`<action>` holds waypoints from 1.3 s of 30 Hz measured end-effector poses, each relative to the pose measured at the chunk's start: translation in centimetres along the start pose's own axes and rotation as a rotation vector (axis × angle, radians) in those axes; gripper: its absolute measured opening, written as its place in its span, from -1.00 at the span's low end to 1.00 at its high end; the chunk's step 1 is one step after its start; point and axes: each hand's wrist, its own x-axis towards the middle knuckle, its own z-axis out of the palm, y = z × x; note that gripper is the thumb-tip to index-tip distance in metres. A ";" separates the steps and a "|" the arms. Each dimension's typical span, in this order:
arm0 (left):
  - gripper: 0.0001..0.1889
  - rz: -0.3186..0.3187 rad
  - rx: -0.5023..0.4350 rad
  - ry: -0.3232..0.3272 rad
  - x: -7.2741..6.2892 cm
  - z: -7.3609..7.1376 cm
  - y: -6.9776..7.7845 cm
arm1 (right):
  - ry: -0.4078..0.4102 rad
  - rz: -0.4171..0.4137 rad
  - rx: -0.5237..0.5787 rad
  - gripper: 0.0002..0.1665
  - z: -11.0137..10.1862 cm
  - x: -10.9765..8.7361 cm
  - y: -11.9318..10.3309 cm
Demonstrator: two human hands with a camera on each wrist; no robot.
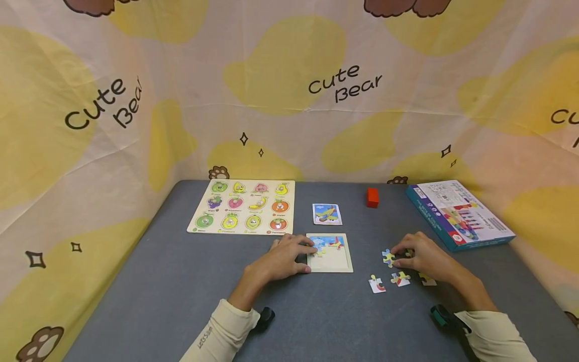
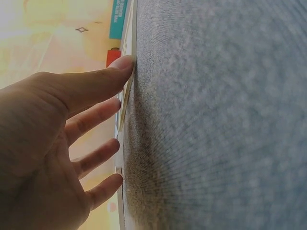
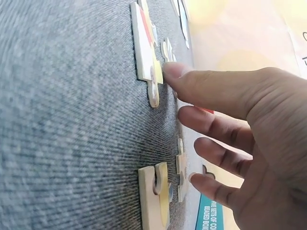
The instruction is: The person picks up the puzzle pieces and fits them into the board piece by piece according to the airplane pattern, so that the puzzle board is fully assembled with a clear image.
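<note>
A shallow cream puzzle tray (image 1: 332,264) lies on the table, with joined airplane pieces (image 1: 323,242) across its upper part. My left hand (image 1: 286,257) rests at the tray's left side, thumb against the lower left corner and index finger over the pieces. In the left wrist view the thumb (image 2: 117,72) touches the tray's edge and the other fingers are spread. My right hand (image 1: 422,257) reaches to a blue-and-yellow jigsaw piece (image 1: 388,257), thumb and index tips at its right edge. Apart in the right wrist view are the thumb (image 3: 180,76) and index finger (image 3: 196,120).
Loose jigsaw pieces lie near my right hand: one with a red curve (image 1: 376,285), a red-and-yellow one (image 1: 400,279) and others partly covered. Behind are a picture card (image 1: 327,214), a red block (image 1: 372,198), a fruit board (image 1: 244,207) and a flat box (image 1: 461,216).
</note>
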 end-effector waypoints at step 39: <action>-0.45 0.009 -0.009 0.000 0.0 0.1 -0.3 | 0.054 -0.143 -0.010 -0.76 3.1 5.3 -6.3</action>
